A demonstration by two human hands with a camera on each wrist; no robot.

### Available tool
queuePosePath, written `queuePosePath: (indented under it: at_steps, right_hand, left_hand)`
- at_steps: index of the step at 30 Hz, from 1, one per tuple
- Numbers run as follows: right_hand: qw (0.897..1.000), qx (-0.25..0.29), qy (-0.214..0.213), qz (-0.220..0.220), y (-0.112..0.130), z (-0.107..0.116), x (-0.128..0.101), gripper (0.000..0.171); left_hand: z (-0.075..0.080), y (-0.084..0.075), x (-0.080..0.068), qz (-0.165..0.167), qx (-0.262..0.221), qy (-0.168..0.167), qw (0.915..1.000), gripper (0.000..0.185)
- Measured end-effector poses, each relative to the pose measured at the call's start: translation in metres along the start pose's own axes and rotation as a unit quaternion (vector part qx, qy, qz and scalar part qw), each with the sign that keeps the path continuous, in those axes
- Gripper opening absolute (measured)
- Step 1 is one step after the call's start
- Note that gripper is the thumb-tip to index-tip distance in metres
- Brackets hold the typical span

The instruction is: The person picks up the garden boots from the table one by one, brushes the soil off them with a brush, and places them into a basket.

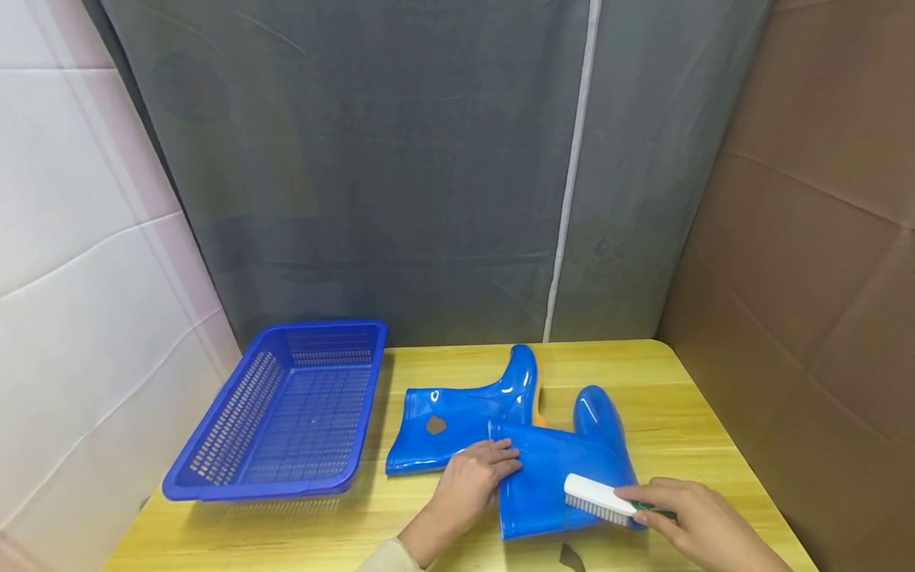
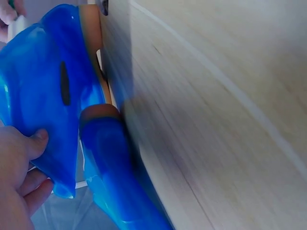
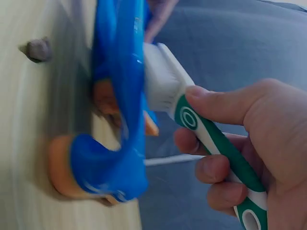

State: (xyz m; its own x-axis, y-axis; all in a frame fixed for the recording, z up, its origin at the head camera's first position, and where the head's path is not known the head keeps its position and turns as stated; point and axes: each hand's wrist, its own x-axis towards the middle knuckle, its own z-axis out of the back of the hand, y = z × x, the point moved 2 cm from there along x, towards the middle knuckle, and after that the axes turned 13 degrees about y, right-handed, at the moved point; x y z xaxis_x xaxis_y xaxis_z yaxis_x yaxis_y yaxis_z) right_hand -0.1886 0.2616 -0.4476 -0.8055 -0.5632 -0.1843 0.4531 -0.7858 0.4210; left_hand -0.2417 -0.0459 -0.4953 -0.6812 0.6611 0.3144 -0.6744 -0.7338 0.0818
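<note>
Right hand (image 1: 704, 520) is wrapped around the green-and-white handle of the scrub brush (image 1: 600, 499), thumb on top, bristles down on the shaft of the near boot (image 1: 557, 469). That boot lies flat on its side close to the front edge of the table (image 1: 686, 413), toe pointing to the back edge. Left hand (image 1: 472, 481) rests on the boot's open top, fingers loosely bent, thumb pressed on the rim. The second boot (image 1: 465, 413) lies just behind, a brown smudge on its shaft. Blue basket (image 1: 286, 405) sits at the left edge. No readable writing; only a ring pattern on the brush handle.
</note>
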Motion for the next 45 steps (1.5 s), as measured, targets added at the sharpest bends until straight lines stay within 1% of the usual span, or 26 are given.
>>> queuePosePath:
  at_steps: [2,5,8,11,17,22,23,25,26,28,29,30,32,33,36,37,39,41,43,45]
  right_hand:
    - [1.0,-0.009,0.018,-0.004,0.003,-0.004,0.005,0.034]
    - [0.999,-0.001,0.05,0.004,0.006,-0.01,0.009,0.036]
    - [0.996,0.03,0.087,0.005,0.009,-0.014,0.011,0.037]
    - [0.992,0.059,0.113,0.003,0.011,-0.018,0.012,0.034]
    - [0.985,0.109,0.13,0.014,0.009,-0.017,0.004,0.032]
    - [0.975,0.169,0.143,0.022,0.002,-0.012,-0.005,0.031]
    - [0.974,0.175,0.14,0.033,0.0,-0.009,-0.006,0.032]
    - [0.976,0.171,0.123,0.056,-0.002,-0.002,-0.008,0.032]
    - [0.979,0.16,0.106,0.064,-0.003,0.001,-0.008,0.033]
    - [0.991,0.104,0.051,0.067,-0.003,0.007,-0.007,0.032]
    - [0.995,0.072,0.026,0.06,-0.002,0.009,-0.005,0.032]
    - [0.998,0.047,0.011,0.045,-0.001,0.01,-0.003,0.031]
    - [1.0,0.018,0.013,0.014,0.001,0.006,0.002,0.031]
    - [1.0,0.014,0.026,0.005,0.002,0.002,0.004,0.031]
    - [0.994,0.05,0.092,0.0,0.007,-0.011,0.01,0.033]
    - [0.992,0.062,0.107,-0.002,0.009,-0.015,0.011,0.034]
    - [0.99,0.071,0.12,-0.001,0.01,-0.019,0.011,0.033]
    - [0.992,0.061,0.113,-0.003,0.009,-0.019,0.007,0.033]
    - [0.994,0.047,0.096,-0.001,0.006,-0.014,0.001,0.033]
    - [0.997,0.029,0.072,0.011,0.002,-0.008,-0.005,0.033]
  left_hand:
    - [0.0,0.0,0.0,0.002,0.0,0.004,1.0,0.019]
    - [-0.001,-0.001,0.0,0.005,0.0,0.007,1.0,0.019]
    - [-0.002,0.0,0.0,0.01,0.002,0.008,0.9999,0.019]
    - [-0.003,0.0,0.0,0.015,0.006,0.011,0.9998,0.02]
    - [-0.003,-0.001,-0.001,0.015,0.002,0.033,0.9993,0.023]
    - [-0.004,-0.001,-0.003,0.014,-0.002,0.054,0.9984,0.024]
    - [-0.004,-0.001,-0.003,0.014,-0.001,0.058,0.9982,0.025]
    - [-0.005,-0.001,-0.003,0.012,0.0,0.064,0.9979,0.025]
    - [-0.005,-0.001,-0.003,0.011,0.0,0.065,0.9978,0.025]
    - [-0.006,-0.001,-0.003,0.01,0.0,0.066,0.9977,0.025]
    - [-0.006,-0.001,-0.003,0.01,0.001,0.067,0.9977,0.025]
    - [-0.006,-0.001,-0.003,0.011,0.0,0.066,0.9978,0.025]
    - [-0.006,-0.001,-0.003,0.012,-0.001,0.06,0.9981,0.024]
    - [-0.005,-0.001,-0.003,0.014,-0.001,0.057,0.9982,0.023]
    - [-0.003,-0.001,-0.001,0.02,-0.004,0.051,0.9985,0.022]
    - [-0.003,-0.001,-0.001,0.022,-0.004,0.05,0.9985,0.022]
    - [-0.001,0.0,0.0,0.025,-0.005,0.054,0.9982,0.023]
    - [-0.001,0.0,0.0,0.024,-0.004,0.058,0.998,0.023]
    - [-0.002,-0.001,0.0,0.021,-0.003,0.063,0.9978,0.024]
    - [-0.002,-0.001,-0.001,0.018,-0.003,0.065,0.9977,0.024]
